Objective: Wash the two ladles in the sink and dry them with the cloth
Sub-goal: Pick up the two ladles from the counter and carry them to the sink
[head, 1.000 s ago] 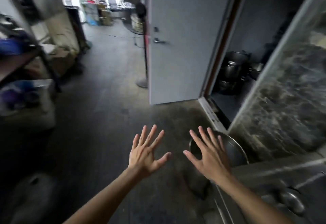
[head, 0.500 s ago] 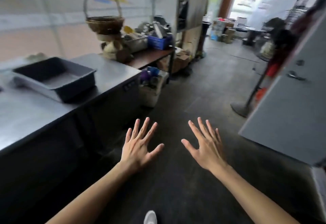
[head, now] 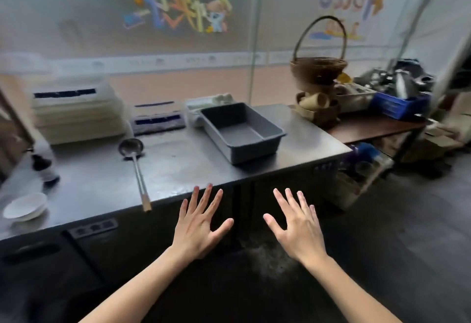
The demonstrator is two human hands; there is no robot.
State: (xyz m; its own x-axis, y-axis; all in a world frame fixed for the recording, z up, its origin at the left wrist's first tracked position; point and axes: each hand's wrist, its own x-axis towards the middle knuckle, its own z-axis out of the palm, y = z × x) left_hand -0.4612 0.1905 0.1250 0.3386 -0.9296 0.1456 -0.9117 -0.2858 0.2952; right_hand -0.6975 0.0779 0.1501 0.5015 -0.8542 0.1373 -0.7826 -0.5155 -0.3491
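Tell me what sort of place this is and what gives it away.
Probably a working kitchen or food-prep room. A long steel counter holds a metal ladle, a grey plastic tub and a stack of pale trays. Beside it, a side table carries a blue crate filled with metal utensils.

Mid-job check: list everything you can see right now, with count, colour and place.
ladle: 1, steel, on the counter left of centre, handle end over the front edge
counter: 1, steel, across the middle
tub: 1, grey, empty, on the counter to the right
bowl: 1, white, front left of the counter
bottle: 1, dark, behind the bowl
trays: a stack, white, back left
basket: 1, brown wicker, on the side table to the right
crate: 1, blue, far right, holding blurred metalware
second ladle, sink, cloth: not in view
left hand: open, empty, in front of the counter
right hand: open, empty, beside it
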